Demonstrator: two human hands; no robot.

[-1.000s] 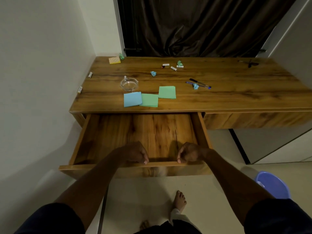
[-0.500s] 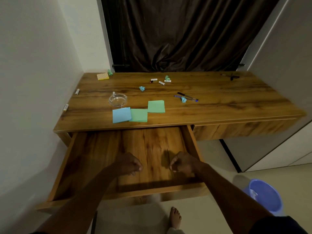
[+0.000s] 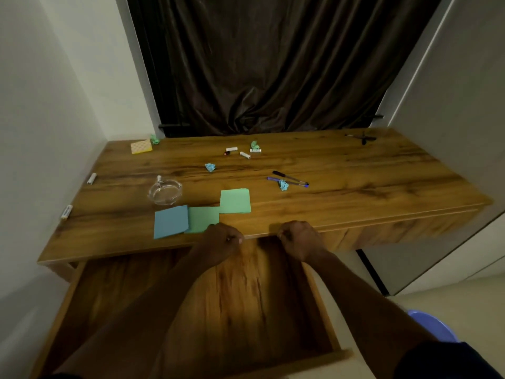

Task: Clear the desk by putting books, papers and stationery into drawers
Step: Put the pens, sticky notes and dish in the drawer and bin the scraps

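The wooden desk (image 3: 355, 181) has its left drawer (image 3: 109, 291) pulled wide open, and nothing lies in it. Both my hands hover over the drawer at the desk's front edge, fingers curled into loose fists that hold nothing. My left hand (image 3: 221, 242) is just below a green paper (image 3: 202, 218) that lies beside a blue paper (image 3: 170, 221). My right hand (image 3: 297, 239) is a little further right. Another green paper (image 3: 235, 201) lies behind them. Two pens (image 3: 289, 178) and a crumpled paper ball (image 3: 283, 184) lie mid-desk.
A glass ashtray (image 3: 164, 190) stands left of the papers. A yellow note pad (image 3: 141, 146), small white cylinders (image 3: 245, 155) and another paper ball (image 3: 210, 167) lie further back. Dark items (image 3: 363, 138) sit at the far right corner. A blue bucket (image 3: 431, 324) stands on the floor.
Both hands let go of the drawer's front panel and moved forward over the open drawer to the desk's front edge. The view has come closer to the desk.
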